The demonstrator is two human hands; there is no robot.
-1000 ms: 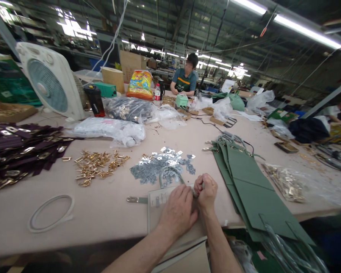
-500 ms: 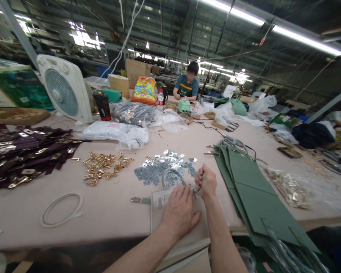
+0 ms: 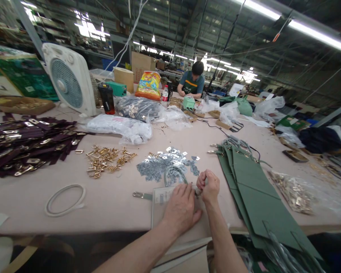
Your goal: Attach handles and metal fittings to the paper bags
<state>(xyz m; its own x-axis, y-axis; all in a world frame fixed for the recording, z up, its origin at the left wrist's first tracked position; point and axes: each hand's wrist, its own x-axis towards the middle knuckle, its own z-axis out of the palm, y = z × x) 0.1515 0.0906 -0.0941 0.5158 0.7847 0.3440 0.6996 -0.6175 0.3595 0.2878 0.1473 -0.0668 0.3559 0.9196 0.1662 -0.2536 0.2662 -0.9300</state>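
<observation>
My left hand lies flat on a pale bag panel, fingers stretched forward and thumb apart. Just right of its fingertips, my right hand is closed in a fist round a slim hand tool whose handle is mostly hidden. The tool's lower end meets the panel's upper right corner near a small metal fitting. From the panel's far edge rises a looped green handle, and a green strap with a metal buckle sticks out on the left. Beyond the loop is a heap of flat silver plates.
Gold hardware and a white tape roll lie to the left, beside purple straps. Stacked green bag panels overhang the table edge at right. A fan stands back left; a co-worker sits across the table.
The view has shifted slightly, so most things appear a little further right. My right fist has turned a little on the tool; my left hand stays flat on the panel.
</observation>
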